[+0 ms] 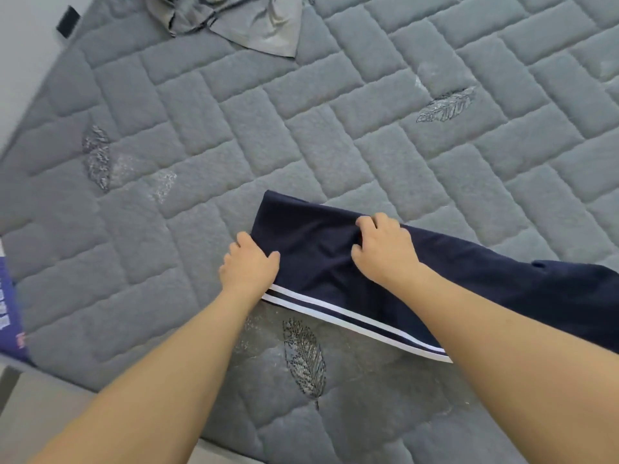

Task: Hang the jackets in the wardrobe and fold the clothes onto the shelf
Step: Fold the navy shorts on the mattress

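Right hand on top of navy trousers, fingers curled, bunching cloth into small ridge. Left hand at trousers' left edge, fingers curled under fold, thumb on top, pinching cloth. Trousers lie flat across grey quilted mattress, folded end at left, rest running right toward frame edge; two white stripes along near edge. Crumpled grey garment at mattress far side, well apart. Blue printed object at left edge, unclear.
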